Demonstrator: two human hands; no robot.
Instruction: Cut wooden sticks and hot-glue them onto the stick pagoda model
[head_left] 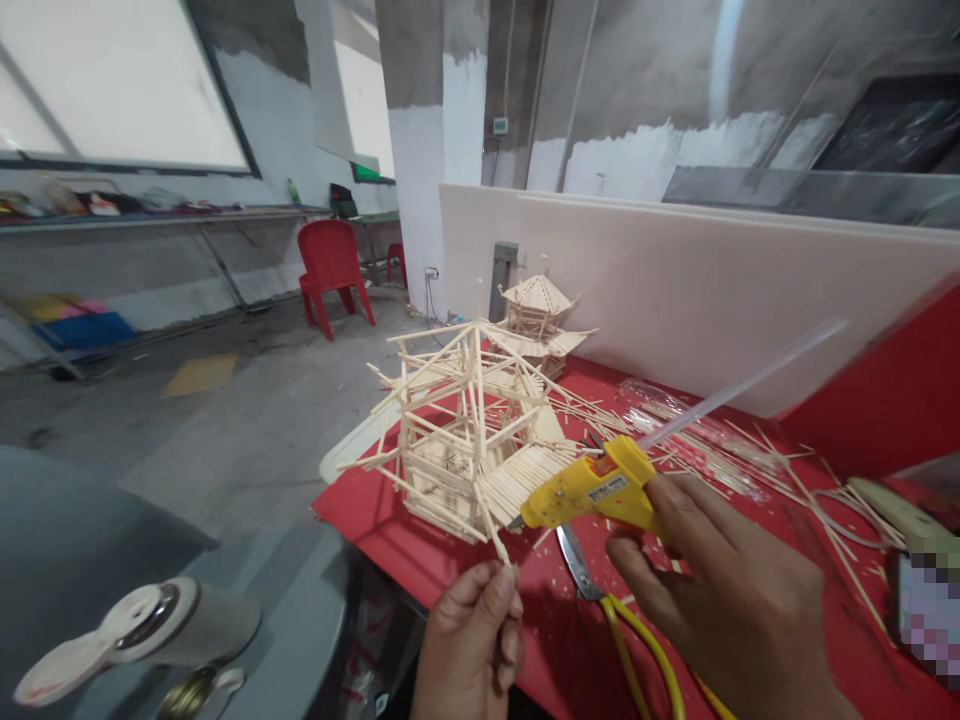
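My right hand (720,590) is closed around a yellow hot glue gun (592,490) with a clear glue stick (742,385) poking out of its back. The gun's nozzle points left at a thin wooden stick (491,525). My left hand (472,640) pinches the lower end of that stick. The stick leans against the near edge of an unfinished pavilion model (465,430) built of thin wooden sticks, which stands on the red table (375,520). A smaller finished pavilion model (536,320) stands behind it.
Loose sticks (675,430) lie scattered over the red table. Scissors with yellow handles (592,580) lie under the glue gun. A white panel (675,290) stands behind the table. A red chair (330,270) is on the floor far left; a white-lidded bottle (150,630) lies bottom left.
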